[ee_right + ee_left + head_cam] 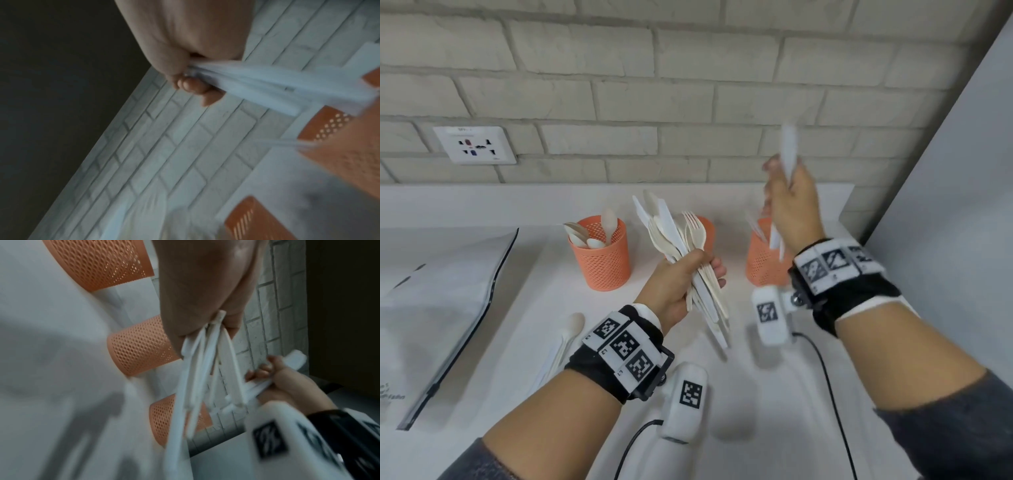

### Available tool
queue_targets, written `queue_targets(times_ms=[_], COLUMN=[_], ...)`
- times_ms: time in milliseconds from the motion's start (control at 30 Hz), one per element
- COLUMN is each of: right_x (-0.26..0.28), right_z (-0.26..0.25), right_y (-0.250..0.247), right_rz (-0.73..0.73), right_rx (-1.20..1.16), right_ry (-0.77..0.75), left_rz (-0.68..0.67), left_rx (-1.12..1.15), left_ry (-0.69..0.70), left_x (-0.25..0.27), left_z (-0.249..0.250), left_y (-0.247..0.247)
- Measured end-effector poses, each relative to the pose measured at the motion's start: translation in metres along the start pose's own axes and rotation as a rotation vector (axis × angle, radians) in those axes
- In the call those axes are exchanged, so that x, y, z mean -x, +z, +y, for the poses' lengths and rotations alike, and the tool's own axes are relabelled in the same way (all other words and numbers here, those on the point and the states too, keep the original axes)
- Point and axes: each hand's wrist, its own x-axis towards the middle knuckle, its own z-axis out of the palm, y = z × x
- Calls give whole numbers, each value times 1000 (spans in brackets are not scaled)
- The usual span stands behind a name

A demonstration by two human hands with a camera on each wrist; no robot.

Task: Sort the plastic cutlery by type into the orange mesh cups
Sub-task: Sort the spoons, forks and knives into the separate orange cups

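Three orange mesh cups stand in a row near the wall. The left cup [599,255] holds several spoons. The middle cup [708,229] is mostly hidden behind a bundle of mixed forks, knives and spoons [674,236], which my left hand [686,275] grips by the handles [205,369]. My right hand [789,205] is raised above the right cup [762,263] and grips a few white knives [789,150], blurred and pointing up. The right wrist view shows their blurred handles [267,87] trailing from my fist.
A loose spoon [571,329] lies on the white counter [524,342] left of my left wrist. A plastic bag [441,301] covers the counter's left side. A brick wall with a socket [474,144] is behind, and a grey panel [962,171] closes the right.
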Motion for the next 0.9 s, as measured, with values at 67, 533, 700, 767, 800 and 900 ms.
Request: queue_targets(times_ms=[67, 533, 700, 767, 800, 900], right_x=[-22, -24, 27, 38, 41, 42], right_z=[-1, 37, -4, -5, -5, -1], right_y=[-8, -9, 16, 21, 23, 24], right_rz=[89, -56, -535, -612, -605, -582], right_rx=[-98, 496, 371, 383, 373, 280], right_ry=[-92, -142, -108, -12, 18, 126], left_rz=[-22, -79, -25, -20, -18, -3], left_rx=[-45, -133, -149, -182, -209, -269], left_ry=[-8, -26, -6, 30, 46, 87], left_x=[4, 6, 4, 5, 6, 11], left_z=[-1, -6, -7, -8, -8, -9], left_y=[1, -2, 5, 7, 7, 6])
